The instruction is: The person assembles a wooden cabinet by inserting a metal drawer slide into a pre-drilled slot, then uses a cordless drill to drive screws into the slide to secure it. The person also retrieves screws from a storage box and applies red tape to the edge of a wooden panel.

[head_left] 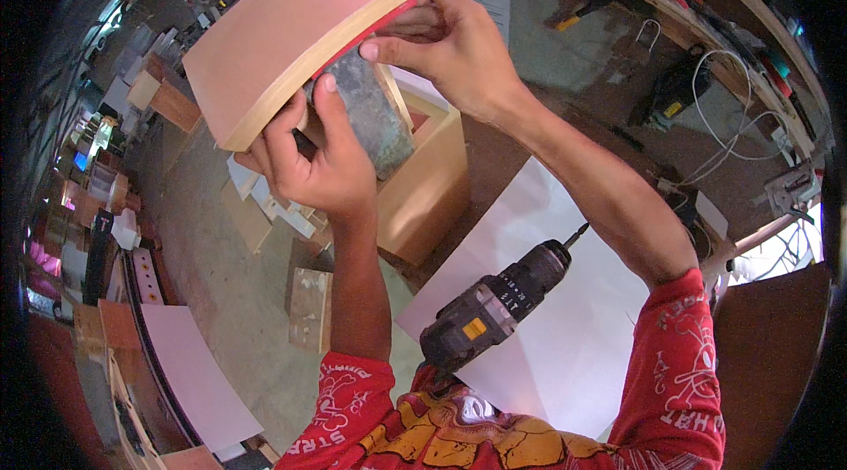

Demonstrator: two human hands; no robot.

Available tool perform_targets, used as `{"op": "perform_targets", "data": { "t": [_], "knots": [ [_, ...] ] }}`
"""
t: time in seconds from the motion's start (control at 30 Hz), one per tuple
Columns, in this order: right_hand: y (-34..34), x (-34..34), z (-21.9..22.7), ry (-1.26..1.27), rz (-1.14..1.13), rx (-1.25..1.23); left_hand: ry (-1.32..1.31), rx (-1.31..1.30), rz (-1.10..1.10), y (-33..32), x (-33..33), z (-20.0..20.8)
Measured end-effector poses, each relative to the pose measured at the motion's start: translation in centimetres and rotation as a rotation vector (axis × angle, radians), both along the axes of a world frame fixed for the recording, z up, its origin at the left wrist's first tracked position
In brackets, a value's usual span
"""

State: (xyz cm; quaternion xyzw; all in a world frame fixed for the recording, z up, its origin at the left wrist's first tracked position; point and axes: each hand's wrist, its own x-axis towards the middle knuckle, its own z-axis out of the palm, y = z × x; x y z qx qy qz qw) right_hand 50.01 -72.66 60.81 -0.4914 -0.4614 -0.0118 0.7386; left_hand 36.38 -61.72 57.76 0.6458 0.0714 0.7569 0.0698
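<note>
Grasping pink-faced panel point(291, 46) by its curved edge with left hand point(322, 161) and right hand point(466, 51) (equally near, both touching), long axis slanting near-left to far-right, beyond near corner of wooden box point(428, 196).

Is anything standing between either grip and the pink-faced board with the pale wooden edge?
Nothing visible is: the left grip and right grip both meet the pink-faced board along its near edge. The grey-and-black power drill lies apart from both.
</note>
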Motion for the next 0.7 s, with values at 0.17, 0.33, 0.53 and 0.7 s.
{"op": "perform_targets", "data": {
  "t": [0.17, 0.33, 0.53, 0.7],
  "knots": [
    [-0.9, -0.7, 0.2, -0.06, -0.055, -0.181, 0.035, 0.008, 0.045, 0.0, -0.3, 0.1],
    [-1.7, -1.5, 0.5, -0.136, -0.116, -0.255, 0.02, 0.008, 0.035, 0.0, -0.1, 0.1],
    [-1.9, -1.4, 0.9, -0.253, -0.177, -0.268, -0.016, -0.024, 0.015, -0.3, 0.0, 0.3],
    [-2.1, -1.3, 1.0, -0.262, -0.169, -0.3, -0.032, -0.09, -0.047, -0.3, 0.1, -0.1]
  ]
}}
